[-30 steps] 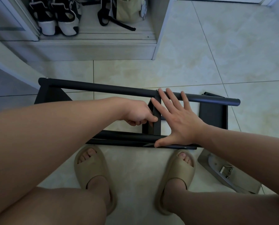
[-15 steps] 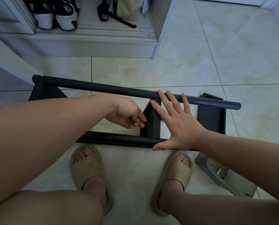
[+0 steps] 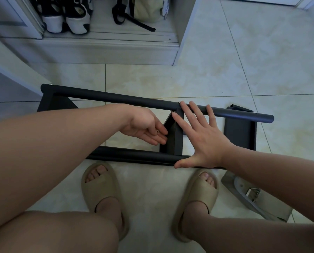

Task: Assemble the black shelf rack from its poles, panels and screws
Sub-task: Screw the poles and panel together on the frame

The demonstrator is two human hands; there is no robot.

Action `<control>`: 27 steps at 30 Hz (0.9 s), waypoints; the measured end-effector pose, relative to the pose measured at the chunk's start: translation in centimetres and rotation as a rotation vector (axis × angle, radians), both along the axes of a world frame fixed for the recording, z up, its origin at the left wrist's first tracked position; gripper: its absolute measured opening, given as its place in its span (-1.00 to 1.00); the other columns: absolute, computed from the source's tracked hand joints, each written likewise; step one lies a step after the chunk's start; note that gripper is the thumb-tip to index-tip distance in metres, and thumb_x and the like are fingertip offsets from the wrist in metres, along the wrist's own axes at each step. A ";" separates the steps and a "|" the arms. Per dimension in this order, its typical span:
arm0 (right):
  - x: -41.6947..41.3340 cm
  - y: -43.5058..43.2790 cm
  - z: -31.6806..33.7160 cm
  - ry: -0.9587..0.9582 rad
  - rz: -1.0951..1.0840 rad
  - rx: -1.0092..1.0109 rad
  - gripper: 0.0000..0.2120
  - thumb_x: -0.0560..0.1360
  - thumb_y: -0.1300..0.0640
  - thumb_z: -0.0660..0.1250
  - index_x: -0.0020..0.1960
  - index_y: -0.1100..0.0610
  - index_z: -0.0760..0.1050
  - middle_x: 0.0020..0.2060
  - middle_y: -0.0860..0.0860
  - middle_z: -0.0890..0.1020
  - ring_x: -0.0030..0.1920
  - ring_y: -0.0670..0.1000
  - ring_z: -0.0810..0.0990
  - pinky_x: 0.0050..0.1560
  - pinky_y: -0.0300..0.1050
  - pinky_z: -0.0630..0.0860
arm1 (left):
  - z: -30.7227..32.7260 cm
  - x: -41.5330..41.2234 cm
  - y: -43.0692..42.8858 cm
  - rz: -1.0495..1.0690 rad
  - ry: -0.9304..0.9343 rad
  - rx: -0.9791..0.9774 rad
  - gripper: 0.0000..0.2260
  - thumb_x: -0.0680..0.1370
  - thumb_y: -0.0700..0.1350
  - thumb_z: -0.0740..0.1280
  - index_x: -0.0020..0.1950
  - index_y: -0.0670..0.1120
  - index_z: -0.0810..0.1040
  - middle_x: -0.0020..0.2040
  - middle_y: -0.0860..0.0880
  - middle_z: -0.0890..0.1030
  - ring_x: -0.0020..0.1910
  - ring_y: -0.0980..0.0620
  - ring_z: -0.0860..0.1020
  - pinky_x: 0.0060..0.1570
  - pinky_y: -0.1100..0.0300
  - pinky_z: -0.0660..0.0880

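Black metal rack (image 3: pixel 143 101) lies on its side on the tiled floor (image 3: pixel 244 61), between the person's slippers (image 3: pixel 101 190) and the cabinet (image 3: pixel 97 52) at the floor's far edge.

1. The far pole (image 3: pixel 97 95) and near pole (image 3: pixel 130 155) run left to right. The middle panel (image 3: pixel 172 139) and right panel (image 3: pixel 240 134) span between them.
2. Right hand (image 3: pixel 203 141): grip wide and holding nothing. The fingers are spread flat across the far pole and the middle panel, and the thumb rests on the near pole.
3. Left hand (image 3: pixel 143 127): grip loose, fingers nearly straight, tips at the left face of the middle panel. A small metal piece (image 3: pixel 157 131) sits among the fingers. Its kind cannot be told.
4. A grey metal plate (image 3: pixel 258 198) lies on the floor beside the right slipper.
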State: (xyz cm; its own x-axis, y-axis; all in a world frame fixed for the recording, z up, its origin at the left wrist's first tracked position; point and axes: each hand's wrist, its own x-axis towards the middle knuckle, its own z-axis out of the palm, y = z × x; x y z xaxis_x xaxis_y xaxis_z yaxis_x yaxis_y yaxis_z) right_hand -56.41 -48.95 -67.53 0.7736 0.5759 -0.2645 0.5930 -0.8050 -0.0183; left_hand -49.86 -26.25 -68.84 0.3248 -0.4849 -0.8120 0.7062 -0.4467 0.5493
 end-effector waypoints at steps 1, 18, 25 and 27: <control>0.0 0.0 0.0 0.000 0.001 -0.001 0.25 0.25 -0.74 -0.05 0.67 0.04 -0.15 0.64 0.13 -0.21 0.63 0.20 -0.26 0.53 0.45 -0.19 | 0.1 0.0 0.0 -0.005 0.000 -0.008 -0.68 0.63 -0.46 0.08 0.11 -0.22 0.57 0.01 -0.17 0.72 0.02 -0.01 0.71 -0.01 0.16 0.65; 0.0 0.1 0.4 0.018 -0.008 -0.024 0.25 0.25 -0.73 -0.01 0.67 0.05 -0.16 0.64 0.13 -0.22 0.63 0.20 -0.28 0.53 0.44 -0.21 | -1.7 -0.1 -0.6 -0.114 -0.278 0.113 -0.91 0.57 -0.10 0.44 -0.07 -0.11 0.69 -0.30 0.04 0.66 -0.35 0.15 0.57 -0.24 0.27 0.55; 0.0 0.2 0.4 0.017 -0.007 -0.019 0.25 0.26 -0.73 -0.02 0.67 0.05 -0.14 0.65 0.14 -0.18 0.63 0.21 -0.24 0.52 0.47 -0.17 | -2.7 0.1 -1.3 -0.115 -0.189 0.047 -0.99 0.53 -0.21 0.45 -0.06 -0.13 0.66 -0.12 -0.07 0.74 -0.28 0.13 0.65 -0.19 0.24 0.59; 0.0 0.2 0.3 0.010 -0.007 -0.012 0.24 0.26 -0.73 -0.04 0.67 0.06 -0.12 0.65 0.15 -0.16 0.63 0.22 -0.22 0.52 0.48 -0.15 | -3.0 0.2 -1.4 -0.107 -0.162 0.035 -0.98 0.52 -0.22 0.45 -0.07 -0.13 0.66 -0.10 -0.08 0.74 -0.27 0.12 0.65 -0.16 0.22 0.59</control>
